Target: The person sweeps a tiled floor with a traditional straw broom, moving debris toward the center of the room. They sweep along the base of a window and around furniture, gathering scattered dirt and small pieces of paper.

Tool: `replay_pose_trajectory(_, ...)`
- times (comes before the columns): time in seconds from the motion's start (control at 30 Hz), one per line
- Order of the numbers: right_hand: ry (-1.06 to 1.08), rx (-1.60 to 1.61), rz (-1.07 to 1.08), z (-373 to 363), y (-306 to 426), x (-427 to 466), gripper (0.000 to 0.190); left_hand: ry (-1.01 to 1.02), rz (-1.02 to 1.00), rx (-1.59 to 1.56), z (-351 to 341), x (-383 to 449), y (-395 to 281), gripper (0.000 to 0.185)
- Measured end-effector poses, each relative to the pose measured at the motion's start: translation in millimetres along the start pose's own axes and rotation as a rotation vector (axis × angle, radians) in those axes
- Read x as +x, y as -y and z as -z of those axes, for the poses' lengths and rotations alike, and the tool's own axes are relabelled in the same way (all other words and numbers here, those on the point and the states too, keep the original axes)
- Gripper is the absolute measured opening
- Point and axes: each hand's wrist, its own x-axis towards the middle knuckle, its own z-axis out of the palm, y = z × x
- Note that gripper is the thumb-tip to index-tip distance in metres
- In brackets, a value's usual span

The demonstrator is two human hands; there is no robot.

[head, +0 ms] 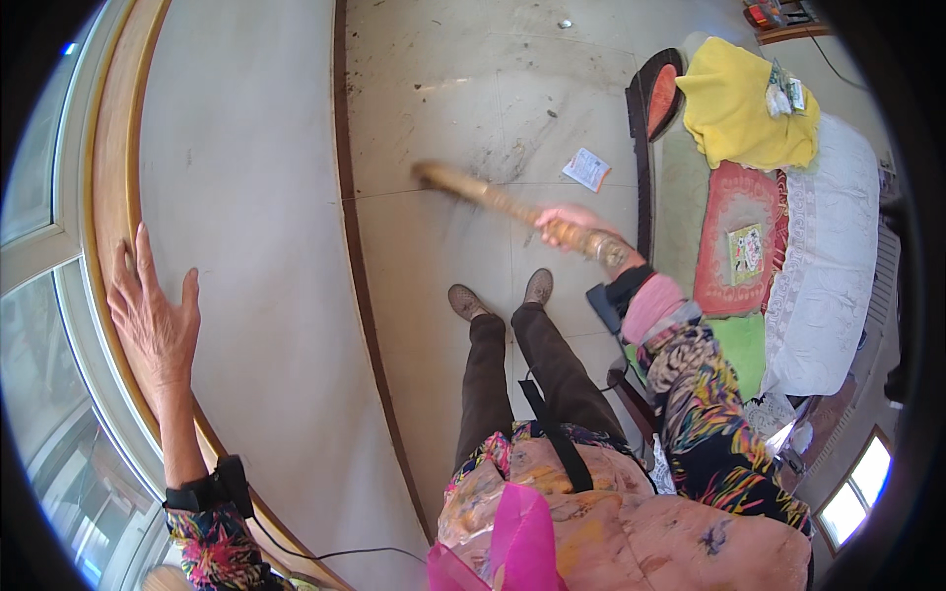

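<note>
My right hand (573,221) grips the handle of a short hand broom (491,198), which slants up and leftward over the floor. Motion blurs the broom's far end, so I cannot tell whether it touches the tiles. Dark dirt and crumbs (510,156) lie scattered beyond it. A small white packet with an orange edge (587,170) lies on the tiles above my right hand. Off to the left, my left hand (157,318) has its fingers apart, flat against a wooden window sill (114,148), and holds nothing.
A white wall panel (244,221) ends at a dark baseboard (358,266). To the right stands a sofa with a dark wooden arm (643,177), a red mat (728,288), a yellow cloth (739,111) and a white lace cover (828,295). Thin cables (332,552) run from my wrists.
</note>
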Motion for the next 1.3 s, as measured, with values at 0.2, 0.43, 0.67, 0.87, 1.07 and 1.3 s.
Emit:
replay_pose_trajectory(0.2, -0.121, 0.103, 0.305, 0.0, -24.1, -32.7, 0.085, 0.029, -0.04, -0.034, 4.1, 15.2, 12.7, 0.081)
replay_pose_trajectory(0.43, -0.222, 0.685, 0.251, -32.9, -209.2, -129.9, 0.048, -0.185, -0.038, -0.103, 1.6, 15.2, 13.7, 0.07)
replay_pose_trajectory(0.67, -0.196, 1.194, -0.035, -35.8, -298.1, -95.1, 0.026, -0.126, -0.011, -0.129, 3.2, 21.8, 3.9, 0.064)
replay_pose_trajectory(0.87, 0.251, 1.26, 0.416, -113.4, -148.4, 12.7, 0.035, -0.111, 0.022, -0.103, -0.5, 21.3, 7.7, 0.062)
replay_pose_trajectory(1.07, 0.277, 1.358, 0.433, -107.2, -24.7, 26.3, 0.023, -0.104, 0.0, -0.055, -1.3, 17.7, 12.9, 0.061)
replay_pose_trajectory(1.3, -0.101, 0.934, 0.52, -60.0, -92.0, -59.9, 0.024, -0.136, 0.009, -0.05, 2.1, 17.5, 10.3, 0.061)
